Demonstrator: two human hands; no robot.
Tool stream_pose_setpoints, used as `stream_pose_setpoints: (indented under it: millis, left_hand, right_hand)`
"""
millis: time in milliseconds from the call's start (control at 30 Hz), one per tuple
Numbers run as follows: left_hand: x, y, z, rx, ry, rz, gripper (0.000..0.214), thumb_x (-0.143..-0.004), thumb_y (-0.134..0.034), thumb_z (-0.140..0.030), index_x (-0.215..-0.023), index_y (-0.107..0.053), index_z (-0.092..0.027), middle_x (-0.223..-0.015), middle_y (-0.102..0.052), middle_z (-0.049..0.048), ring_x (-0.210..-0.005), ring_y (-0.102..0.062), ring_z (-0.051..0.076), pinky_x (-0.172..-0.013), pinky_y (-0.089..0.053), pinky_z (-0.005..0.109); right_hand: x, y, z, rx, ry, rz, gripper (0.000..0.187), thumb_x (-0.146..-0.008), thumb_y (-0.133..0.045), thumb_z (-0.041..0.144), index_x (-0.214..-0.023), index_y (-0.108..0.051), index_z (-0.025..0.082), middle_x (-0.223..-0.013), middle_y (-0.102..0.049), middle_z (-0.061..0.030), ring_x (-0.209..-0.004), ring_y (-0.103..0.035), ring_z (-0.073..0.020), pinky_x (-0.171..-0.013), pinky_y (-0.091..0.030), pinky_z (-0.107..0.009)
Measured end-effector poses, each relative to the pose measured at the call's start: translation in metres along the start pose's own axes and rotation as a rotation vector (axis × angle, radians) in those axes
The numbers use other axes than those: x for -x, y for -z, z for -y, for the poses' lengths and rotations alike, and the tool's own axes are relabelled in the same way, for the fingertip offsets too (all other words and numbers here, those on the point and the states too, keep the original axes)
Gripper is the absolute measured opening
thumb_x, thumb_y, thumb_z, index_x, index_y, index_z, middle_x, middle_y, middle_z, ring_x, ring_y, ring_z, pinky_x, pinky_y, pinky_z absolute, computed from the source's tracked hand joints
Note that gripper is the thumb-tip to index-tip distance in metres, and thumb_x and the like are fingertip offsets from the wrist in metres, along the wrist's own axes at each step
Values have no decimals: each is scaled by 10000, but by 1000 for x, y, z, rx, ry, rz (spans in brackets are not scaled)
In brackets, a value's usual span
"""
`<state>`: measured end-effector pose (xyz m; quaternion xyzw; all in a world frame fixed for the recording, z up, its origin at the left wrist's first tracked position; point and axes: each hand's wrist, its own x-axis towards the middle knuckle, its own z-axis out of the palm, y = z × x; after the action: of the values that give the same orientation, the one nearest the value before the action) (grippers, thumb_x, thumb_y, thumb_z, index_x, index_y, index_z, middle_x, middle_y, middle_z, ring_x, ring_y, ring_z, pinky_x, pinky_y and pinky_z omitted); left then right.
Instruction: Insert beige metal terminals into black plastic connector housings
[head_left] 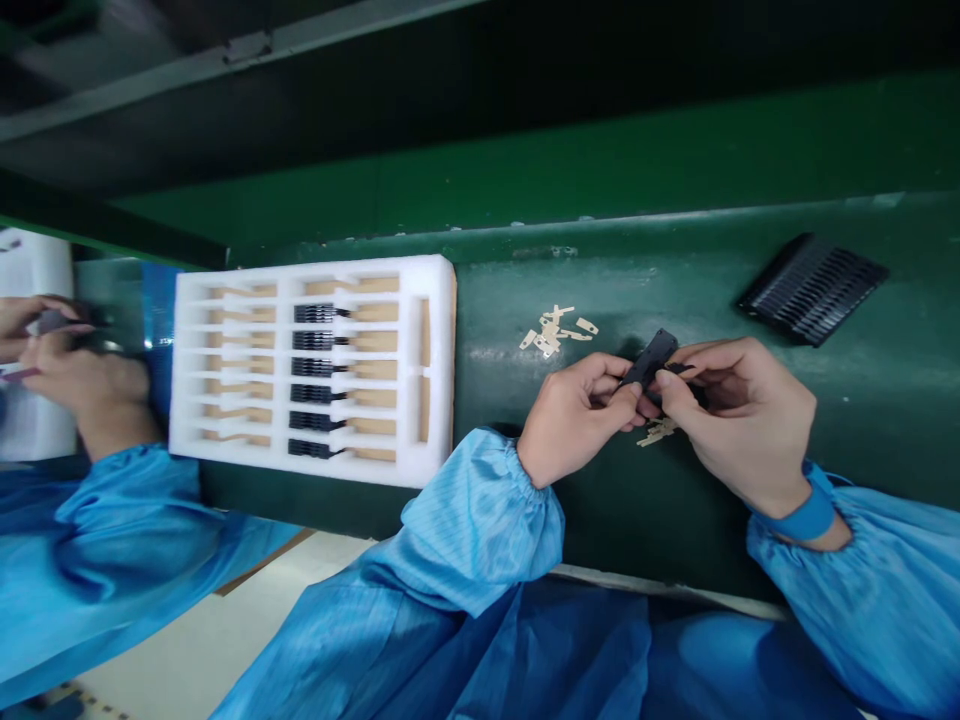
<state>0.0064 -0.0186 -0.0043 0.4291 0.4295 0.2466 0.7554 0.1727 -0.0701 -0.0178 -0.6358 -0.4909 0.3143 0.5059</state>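
My left hand [581,415] is closed around a long black plastic housing [651,358], which tilts up to the right. Close against it, my right hand [739,415] pinches a small dark piece [679,368] at the side of the housing; its exact kind is hard to make out. Just below the fingers lie a few small brass-coloured metal tabs [657,431]. Beyond my left hand a loose pile of similar flat metal tabs [553,332], some with a hole, rests on the green bench [495,400].
Left of my hands stands a white foam tray [442,400] with black parts [313,367] in its middle slots. A row of black plastic pieces [814,288] lies at the back right. At far left, a co-worker's hands [90,375] hold something dark. A green ledge [525,170] runs behind.
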Motion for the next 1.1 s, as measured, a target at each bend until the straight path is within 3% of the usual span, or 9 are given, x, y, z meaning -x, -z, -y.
stream_pose_setpoints:
  millis: [633, 1100]
  left_hand:
    - [0, 0, 3, -23, -19, -9, 166, -921, -701, -264, -1006, -629, -141, -787, -741, 29, -690, -702, 100, -682, -577, 205]
    - [1, 1, 4, -86, -41, 2, 158, -940, -673, -260, -1046, -644, -146, -815, -747, 35, -729, -712, 111, -710, -582, 214]
  right_hand:
    - [1, 1, 2, 166, 86, -32, 151, -870, -802, 249, -934, -668, 278, -968, -753, -15, -787, -719, -211, -665, -580, -354]
    - [0, 2, -5, 182, 32, -20, 167, -868, -806, 302, -948, -666, 256, -858, -730, -5, -736, -716, -197, -631, -576, -328]
